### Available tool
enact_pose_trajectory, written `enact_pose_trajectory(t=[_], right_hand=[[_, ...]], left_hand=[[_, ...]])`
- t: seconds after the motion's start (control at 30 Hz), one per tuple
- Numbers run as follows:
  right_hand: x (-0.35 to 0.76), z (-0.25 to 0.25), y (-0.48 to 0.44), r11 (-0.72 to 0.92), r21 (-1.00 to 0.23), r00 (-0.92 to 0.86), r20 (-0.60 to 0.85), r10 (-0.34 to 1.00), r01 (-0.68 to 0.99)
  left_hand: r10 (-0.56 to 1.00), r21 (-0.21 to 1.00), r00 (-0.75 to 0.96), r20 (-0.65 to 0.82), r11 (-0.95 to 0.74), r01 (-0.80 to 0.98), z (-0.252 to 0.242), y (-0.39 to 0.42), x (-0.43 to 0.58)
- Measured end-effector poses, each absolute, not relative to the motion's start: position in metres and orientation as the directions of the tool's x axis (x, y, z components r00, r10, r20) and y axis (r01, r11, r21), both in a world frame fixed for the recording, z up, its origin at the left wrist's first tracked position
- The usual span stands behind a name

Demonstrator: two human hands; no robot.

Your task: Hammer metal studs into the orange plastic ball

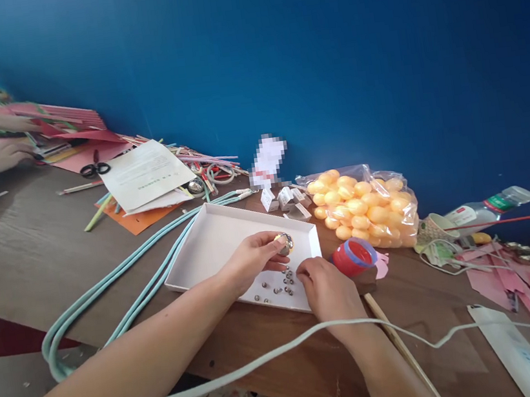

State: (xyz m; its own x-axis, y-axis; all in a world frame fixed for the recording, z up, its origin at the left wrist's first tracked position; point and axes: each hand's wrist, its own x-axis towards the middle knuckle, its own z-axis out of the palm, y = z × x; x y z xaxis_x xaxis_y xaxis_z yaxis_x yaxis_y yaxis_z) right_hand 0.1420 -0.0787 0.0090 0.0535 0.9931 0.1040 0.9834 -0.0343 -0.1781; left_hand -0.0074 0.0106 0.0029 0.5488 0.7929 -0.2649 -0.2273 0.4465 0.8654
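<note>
Between the thumb and fingers of my left hand [252,259] is a shiny silver ball [285,244], held over a shallow white box lid [211,235]. Several small silver beads [285,280] lie loose in the lid's near right part, below that hand. My right hand [331,288] is at the lid's right corner, fingers curled together near the beads; what they pinch, if anything, is hidden. Just beyond it a red tub with a blue rim [354,256] leans on its side.
A clear bag of orange balls [364,208] sits by the wall. Light-blue cords [123,276] loop left of the lid, near papers [145,175] and scissors [95,169]. A white cable [249,371] crosses before me. Another person's hands [0,152] work at far left.
</note>
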Motion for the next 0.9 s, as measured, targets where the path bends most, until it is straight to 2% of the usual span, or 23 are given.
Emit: enact_pose_trajectory(t=[0.07, 0.13, 0.2, 0.3, 0.53, 0.77, 0.9], right_hand=[[0.144, 0.01, -0.082, -0.009, -0.446, 0.104, 0.191, 0.976, 0.895], [0.145, 0.01, -0.084, 0.03, -0.654, 0.163, 0.231, 0.959, 0.756], [0.144, 0.008, -0.086, 0.036, -0.779, 0.214, 0.216, 0.953, 0.627], [0.14, 0.005, -0.087, -0.003, -0.883, 0.281, 0.147, 0.948, 0.469], [0.138, -0.001, -0.085, -0.024, -0.998, 0.311, -0.004, 0.95, 0.062], [0.135, -0.006, -0.08, -0.023, -0.966, 0.297, -0.102, 0.949, -0.258], [0.135, -0.005, -0.079, -0.048, -0.942, 0.315, -0.158, 0.936, -0.331]], left_hand=[[0.767, 0.838, 0.578, -0.279, 0.488, -0.242, 0.002, 0.01, -0.008], [0.74, 0.818, 0.608, -0.289, 0.521, -0.245, 0.002, 0.01, -0.008], [0.721, 0.809, 0.621, -0.307, 0.541, -0.228, 0.002, 0.01, -0.009], [0.717, 0.813, 0.614, -0.329, 0.547, -0.203, 0.003, 0.01, -0.009], [0.676, 0.803, 0.668, -0.311, 0.563, -0.196, 0.003, 0.01, -0.009], [0.627, 0.824, 0.717, -0.304, 0.551, -0.133, -0.001, 0.006, -0.009], [0.626, 0.846, 0.723, -0.294, 0.523, -0.108, 0.001, 0.004, -0.008]])
